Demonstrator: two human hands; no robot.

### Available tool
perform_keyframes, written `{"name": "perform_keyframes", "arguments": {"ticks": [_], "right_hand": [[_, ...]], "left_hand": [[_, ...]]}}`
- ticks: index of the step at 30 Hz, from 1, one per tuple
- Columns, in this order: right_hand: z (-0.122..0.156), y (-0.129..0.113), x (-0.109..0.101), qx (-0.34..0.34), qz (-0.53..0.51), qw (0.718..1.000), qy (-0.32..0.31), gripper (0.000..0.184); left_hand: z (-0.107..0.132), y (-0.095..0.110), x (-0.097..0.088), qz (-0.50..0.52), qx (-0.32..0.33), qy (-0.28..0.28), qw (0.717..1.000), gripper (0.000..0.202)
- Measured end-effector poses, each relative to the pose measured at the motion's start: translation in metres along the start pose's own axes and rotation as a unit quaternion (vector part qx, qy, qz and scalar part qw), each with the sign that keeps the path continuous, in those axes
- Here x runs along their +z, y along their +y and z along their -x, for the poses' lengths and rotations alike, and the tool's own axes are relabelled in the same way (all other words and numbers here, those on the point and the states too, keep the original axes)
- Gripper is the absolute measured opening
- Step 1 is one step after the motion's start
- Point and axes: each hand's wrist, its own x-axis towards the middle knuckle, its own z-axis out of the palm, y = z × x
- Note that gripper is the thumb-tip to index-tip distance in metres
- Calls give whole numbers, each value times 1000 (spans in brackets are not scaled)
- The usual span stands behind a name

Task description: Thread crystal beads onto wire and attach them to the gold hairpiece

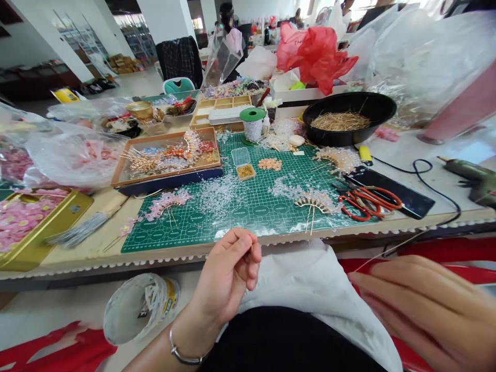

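Note:
My left hand (228, 274) is closed in a pinch just in front of the table edge, above my lap. A tiny gold-coloured tip shows at its fingertips, too small to name. My right hand (422, 305) is held low at the right, blurred, its fingers pressed together. From its fingertips a thin pale strand (387, 251) runs up to the right; wire or thread, I cannot tell. Beyond the hands, a gold hair comb (312, 204) with clear beads and a pink beaded hairpin (168, 204) lie on the green cutting mat (248, 227).
Loose clear beads (219, 194), a small box of gold bits (245, 171) and a wire spool (252, 126) are on the mat. Red-handled scissors (368, 201), a phone (391, 191) and a glue gun (473, 178) lie right. A bucket (134, 310) stands below left.

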Motion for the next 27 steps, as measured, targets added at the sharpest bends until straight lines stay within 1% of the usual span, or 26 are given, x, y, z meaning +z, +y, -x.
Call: {"name": "perform_keyframes", "arguments": {"ticks": [2, 3, 5, 6, 11, 17, 20, 24, 27], "right_hand": [[-11, -7, 10, -57, -5, 996, -70, 31], [-18, -10, 14, -63, -17, 993, -99, 31], [-28, -14, 18, -81, -46, 987, -131, 29], [-33, -15, 20, -84, -60, 985, -137, 28], [-39, -17, 22, -95, -103, 982, -130, 25], [-36, -23, 19, -82, -129, 985, -83, 25], [-37, -27, 15, -87, -127, 986, -67, 23], [-38, -33, 11, -110, -116, 986, -51, 21], [-32, -36, 14, -100, -86, 991, -20, 21]], "left_hand": [[1, -1, 2, -5, -1, -2, 1000, 18], [2, -1, 3, -7, -2, -3, 1000, 18], [3, -1, 4, -8, -3, -6, 1000, 18], [4, -1, 4, -7, -3, -7, 1000, 18], [4, 0, 1, -1, -3, -11, 1000, 16], [2, -1, 0, -4, -11, -13, 1000, 14], [3, -1, 1, 1, -7, -15, 1000, 15], [5, 0, -1, 18, -1, -13, 1000, 16], [4, 1, -5, 37, 3, -10, 999, 17]]}}
